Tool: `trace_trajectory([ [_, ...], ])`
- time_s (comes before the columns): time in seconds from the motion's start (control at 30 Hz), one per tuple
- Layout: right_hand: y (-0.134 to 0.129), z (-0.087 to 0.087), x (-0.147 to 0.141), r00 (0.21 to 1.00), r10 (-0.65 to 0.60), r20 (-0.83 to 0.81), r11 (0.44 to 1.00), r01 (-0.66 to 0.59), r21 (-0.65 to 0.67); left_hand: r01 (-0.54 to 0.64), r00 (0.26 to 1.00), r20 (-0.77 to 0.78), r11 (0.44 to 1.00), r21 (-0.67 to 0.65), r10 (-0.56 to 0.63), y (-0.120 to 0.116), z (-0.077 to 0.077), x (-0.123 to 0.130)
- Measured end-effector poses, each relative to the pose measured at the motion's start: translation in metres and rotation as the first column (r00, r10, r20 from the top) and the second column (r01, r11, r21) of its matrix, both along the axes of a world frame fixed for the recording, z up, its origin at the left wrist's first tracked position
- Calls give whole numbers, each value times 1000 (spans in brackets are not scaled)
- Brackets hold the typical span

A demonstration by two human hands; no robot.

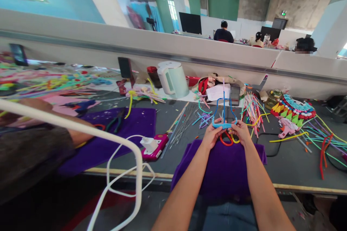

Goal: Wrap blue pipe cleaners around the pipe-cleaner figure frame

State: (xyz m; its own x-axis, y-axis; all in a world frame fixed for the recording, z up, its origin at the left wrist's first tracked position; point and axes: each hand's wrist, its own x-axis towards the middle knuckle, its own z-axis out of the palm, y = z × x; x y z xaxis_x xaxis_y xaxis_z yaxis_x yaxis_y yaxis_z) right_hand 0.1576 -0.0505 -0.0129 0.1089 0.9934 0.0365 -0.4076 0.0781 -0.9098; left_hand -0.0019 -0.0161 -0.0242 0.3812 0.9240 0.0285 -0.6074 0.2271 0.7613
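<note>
Dark tabletop (292, 169) bears purple cloths (141, 121); loose pipe cleaners (321, 157); pink glue gun (287, 127).

The blue pipe-cleaner frame (224, 110) is an open, bell-like outline of fuzzy stems, narrow across the top and flaring at both sides toward a wider base. A thicker, lighter blue band (223, 126) closes the base, running nearly level. A darker blue upright stem (224, 93) runs up the middle and past the top of the outline, its far tip looking pale lilac. The inside is unfilled, so the worktop shows through. The frame is held at its two lower corners, left hand (212, 135) and right hand (240, 133) pinching one each, with the narrow end pointing away from the person.
</note>
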Motion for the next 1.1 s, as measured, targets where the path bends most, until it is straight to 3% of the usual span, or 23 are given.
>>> trace_trajectory([
  [0.07,2,-2,1,998,-62,29,998,62,-18,-9,1000,-2,1000,-3,9,1,-1,0],
  [0.17,6,-4,10,930,-359,76,933,360,-4,-31,999,5,999,-10,31,1,-3,-1],
  [0.3,5,-3,33,645,-749,154,659,750,65,-53,998,42,998,-21,53,3,-4,-3],
  [0.37,1,0,46,505,-840,200,535,833,143,-67,996,62,998,-21,68,4,-6,-4],
  [0.47,-4,2,58,342,-906,252,410,858,309,-80,994,76,996,-28,82,6,-7,-5],
  [0.53,-5,3,61,326,-902,282,411,848,336,-78,994,76,996,-36,81,7,-8,-5],
  [0.67,-6,-1,62,401,-846,351,493,840,227,-82,994,73,995,-48,86,9,-8,-5],
  [0.83,-4,-4,65,287,-879,381,416,852,318,-109,989,92,992,-67,115,13,-7,-5],
  [1.1,-6,-2,67,338,-839,427,477,835,276,-103,990,93,992,-69,109,14,-4,-3],
])
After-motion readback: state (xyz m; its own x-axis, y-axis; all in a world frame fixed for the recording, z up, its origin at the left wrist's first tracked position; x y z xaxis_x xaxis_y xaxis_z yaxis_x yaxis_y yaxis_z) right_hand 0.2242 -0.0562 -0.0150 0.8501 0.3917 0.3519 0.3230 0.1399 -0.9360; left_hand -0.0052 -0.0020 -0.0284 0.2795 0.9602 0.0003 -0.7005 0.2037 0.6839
